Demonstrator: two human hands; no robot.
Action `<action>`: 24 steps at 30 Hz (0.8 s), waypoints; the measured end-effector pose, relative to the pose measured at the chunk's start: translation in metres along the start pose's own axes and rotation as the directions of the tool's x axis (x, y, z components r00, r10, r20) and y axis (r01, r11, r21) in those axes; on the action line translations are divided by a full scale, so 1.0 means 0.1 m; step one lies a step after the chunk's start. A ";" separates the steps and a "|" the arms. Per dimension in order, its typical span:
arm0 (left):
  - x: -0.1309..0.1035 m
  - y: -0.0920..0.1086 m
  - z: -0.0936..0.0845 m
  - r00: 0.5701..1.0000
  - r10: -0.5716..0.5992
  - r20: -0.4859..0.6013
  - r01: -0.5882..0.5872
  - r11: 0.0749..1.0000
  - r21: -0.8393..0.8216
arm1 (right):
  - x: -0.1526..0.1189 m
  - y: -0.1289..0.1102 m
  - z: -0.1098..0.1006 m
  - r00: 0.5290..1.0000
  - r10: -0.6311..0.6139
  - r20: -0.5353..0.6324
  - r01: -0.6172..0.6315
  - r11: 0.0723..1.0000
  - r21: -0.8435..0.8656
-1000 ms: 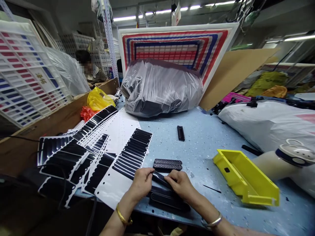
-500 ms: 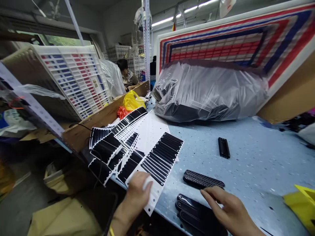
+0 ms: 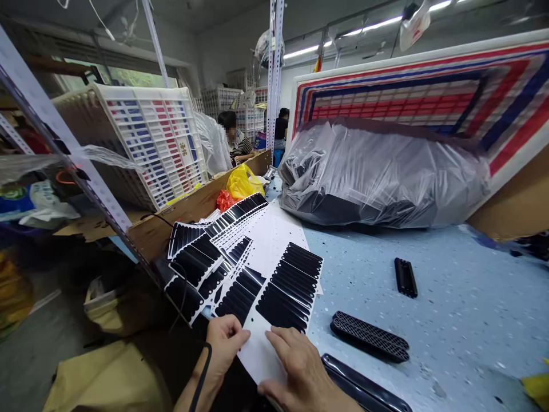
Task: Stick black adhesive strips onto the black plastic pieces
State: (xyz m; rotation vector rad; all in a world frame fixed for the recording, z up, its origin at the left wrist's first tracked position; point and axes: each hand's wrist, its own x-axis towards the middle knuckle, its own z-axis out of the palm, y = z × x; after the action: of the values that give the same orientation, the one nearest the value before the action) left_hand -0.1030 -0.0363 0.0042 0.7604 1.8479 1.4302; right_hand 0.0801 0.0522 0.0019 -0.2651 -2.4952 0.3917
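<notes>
A white sheet [image 3: 262, 349] with rows of black strip-shaped stickers [image 3: 285, 306] lies at the table's near edge. My left hand [image 3: 223, 343] is closed, with thumb and forefinger pinched at the sheet's left edge. Across the bare lower part of the sheet rests my right hand [image 3: 300, 369], fingers stretched out and thumb apart. To its right is a long black piece with a diamond-patterned top [image 3: 369, 336]. Smooth glossy black pieces [image 3: 364, 383] lie nearer me, partly hidden by my right hand. Farther back sits a small black slotted piece [image 3: 405, 277].
More sticker sheets [image 3: 195, 257] overlap on the left, beside a wooden board [image 3: 158, 234] and a yellow bag [image 3: 244, 182]. A large plastic-wrapped bundle [image 3: 381, 177] stands before a striped crate [image 3: 398, 86]. A person [image 3: 240, 143] sits beyond.
My right hand has moved left from beside the patterned black piece onto the sheet. My left hand has shifted down to the sheet's left edge. The view has turned slightly.
</notes>
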 end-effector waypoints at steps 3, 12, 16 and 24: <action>-0.22 0.02 0.04 0.986 -0.069 0.155 0.133 0.881 -0.455 | -0.04 -0.07 0.05 0.999 0.016 0.040 -0.017 0.999 0.027; -0.22 -0.18 0.22 0.966 -0.244 0.090 0.258 0.849 -0.462 | -0.19 -0.08 0.34 0.987 -0.124 -0.103 0.135 0.986 0.097; -0.23 -0.29 0.25 0.960 -0.230 0.161 0.280 0.816 -0.506 | -0.25 -0.16 0.36 0.980 -0.100 -0.171 0.125 0.982 0.140; -0.09 0.01 0.22 0.974 -0.184 0.134 0.228 0.793 -0.565 | -0.01 -0.10 -0.08 0.978 0.205 -0.047 -0.195 0.968 0.155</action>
State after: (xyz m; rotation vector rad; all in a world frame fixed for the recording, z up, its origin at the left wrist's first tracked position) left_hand -0.0800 -0.0303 0.0025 0.2838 1.2723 1.6656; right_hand 0.0843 0.0446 0.0113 -0.4632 -2.3706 0.6403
